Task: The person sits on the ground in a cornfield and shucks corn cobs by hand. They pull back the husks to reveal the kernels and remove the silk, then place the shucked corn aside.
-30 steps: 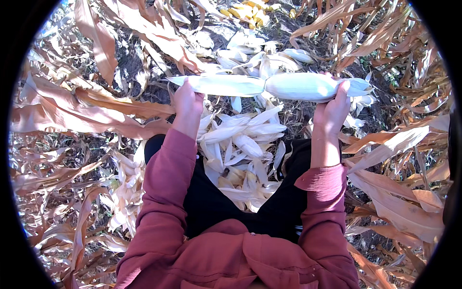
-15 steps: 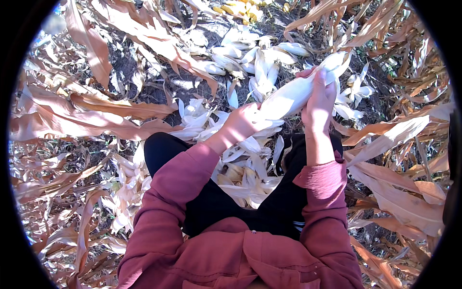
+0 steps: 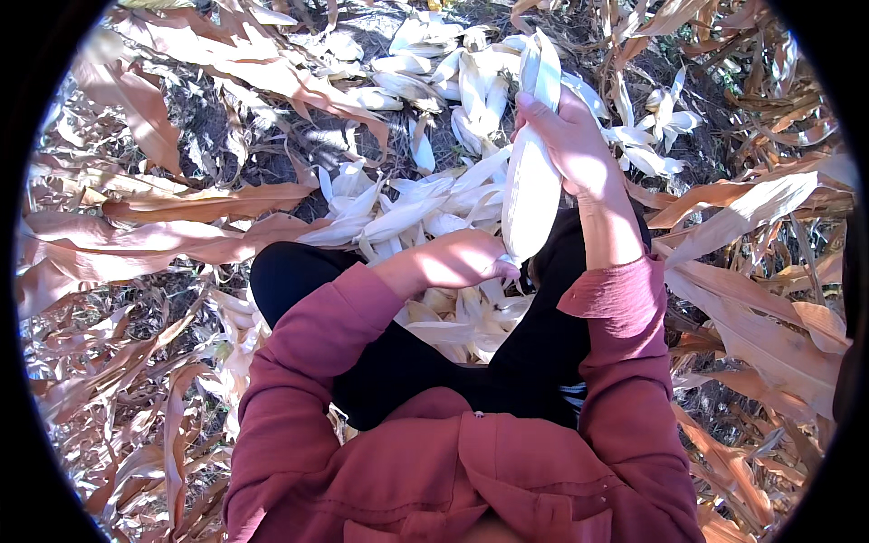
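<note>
An ear of corn in pale dry husk stands nearly lengthwise before me, its far end leaning slightly right. My right hand is closed round its upper part, thumb across the husk. At the lower end, my left hand pinches the ear's near tip. The husk looks whole along the side I see; the kernels are hidden. Under my hands lies a heap of loose pale husks, spreading down between my bent legs.
Several husked ears lie on the ground beyond the heap. Opened husks sit at the far right. Long dry corn leaves reach in from the left, and more leaves crowd the right side. My black-trousered knees flank the husks.
The ear has swung from a slant to nearly upright in view. My left hand has come down and nearer with its lower end, while my right hand has shifted left.
</note>
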### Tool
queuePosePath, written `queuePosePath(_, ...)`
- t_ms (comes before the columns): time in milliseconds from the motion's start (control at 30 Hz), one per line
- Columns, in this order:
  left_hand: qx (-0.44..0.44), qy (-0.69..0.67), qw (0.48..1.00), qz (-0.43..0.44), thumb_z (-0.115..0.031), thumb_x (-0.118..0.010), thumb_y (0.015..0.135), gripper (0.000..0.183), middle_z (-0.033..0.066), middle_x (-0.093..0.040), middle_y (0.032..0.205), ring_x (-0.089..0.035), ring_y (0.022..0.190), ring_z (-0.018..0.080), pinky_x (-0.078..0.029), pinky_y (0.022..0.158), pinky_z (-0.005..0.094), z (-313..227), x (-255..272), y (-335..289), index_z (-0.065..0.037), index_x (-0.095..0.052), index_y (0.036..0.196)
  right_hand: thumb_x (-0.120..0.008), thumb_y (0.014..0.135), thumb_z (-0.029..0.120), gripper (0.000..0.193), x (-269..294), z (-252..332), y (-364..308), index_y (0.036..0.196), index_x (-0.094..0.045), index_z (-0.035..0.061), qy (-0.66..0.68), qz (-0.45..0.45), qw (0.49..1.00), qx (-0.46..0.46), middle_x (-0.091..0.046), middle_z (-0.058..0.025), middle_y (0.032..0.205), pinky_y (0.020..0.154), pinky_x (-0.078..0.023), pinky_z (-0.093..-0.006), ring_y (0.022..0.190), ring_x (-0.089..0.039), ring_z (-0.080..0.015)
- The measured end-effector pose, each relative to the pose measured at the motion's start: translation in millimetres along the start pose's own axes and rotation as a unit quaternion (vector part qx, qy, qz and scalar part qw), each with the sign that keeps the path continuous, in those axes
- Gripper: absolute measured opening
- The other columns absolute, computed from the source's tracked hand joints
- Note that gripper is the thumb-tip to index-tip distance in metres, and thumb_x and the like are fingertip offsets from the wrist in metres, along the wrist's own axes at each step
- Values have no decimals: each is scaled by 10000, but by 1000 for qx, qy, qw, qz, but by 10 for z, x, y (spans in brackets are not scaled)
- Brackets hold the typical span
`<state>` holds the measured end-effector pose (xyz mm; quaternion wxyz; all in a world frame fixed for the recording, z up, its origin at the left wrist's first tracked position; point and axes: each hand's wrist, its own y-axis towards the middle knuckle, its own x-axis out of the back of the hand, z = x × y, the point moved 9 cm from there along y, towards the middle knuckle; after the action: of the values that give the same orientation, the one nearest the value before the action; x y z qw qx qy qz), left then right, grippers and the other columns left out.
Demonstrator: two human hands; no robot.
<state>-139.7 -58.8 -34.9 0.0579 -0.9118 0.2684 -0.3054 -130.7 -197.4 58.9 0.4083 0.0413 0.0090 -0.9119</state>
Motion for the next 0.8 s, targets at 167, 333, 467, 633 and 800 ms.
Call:
queuePosePath(167,-72,-166,982,-44,-403,-507,919,454,200,-599,767,-565,727,348,-434,693,403,-201,141,-158,38,-599,866,-542,918,326,292,86,26,26,825,-567,50,69,39,997,-2,-601,-48,698,570,-488,-249,609,-594,-117)
queuePosePath(333,-89,-158,983,-18,-390,-505,924,426,181,-611,761,-582,725,328,-445,685,395,-211,42,-167,18,-613,864,-581,892,322,290,-46,25,-12,830,-584,38,106,72,992,-19,-620,-72,704,541,-488,-257,596,-604,-132)
queuePosePath(467,7,46,997,-69,-329,-504,914,357,187,-626,783,-609,733,329,-466,663,405,-11,27,-64,-8,-636,832,-578,878,296,362,-54,269,-130,920,-542,-62,-272,-75,950,132,-637,-168,755,630,-502,-362,665,-630,-318)
queuePosePath(633,14,258,946,-193,-177,-513,831,172,136,-631,690,-623,635,318,-486,570,412,151,196,-81,-75,-651,846,-594,864,290,403,124,149,-185,1025,-509,-70,-343,-273,895,88,-628,-233,873,751,-473,-400,838,-620,-362)
queuePosePath(800,72,374,832,-404,-108,-517,788,108,61,-596,585,-607,519,234,-476,470,339,162,761,-290,-99,-608,846,-541,908,222,256,735,70,-230,964,-503,-25,12,-408,901,144,-582,-91,837,662,-479,-333,719,-584,-194)
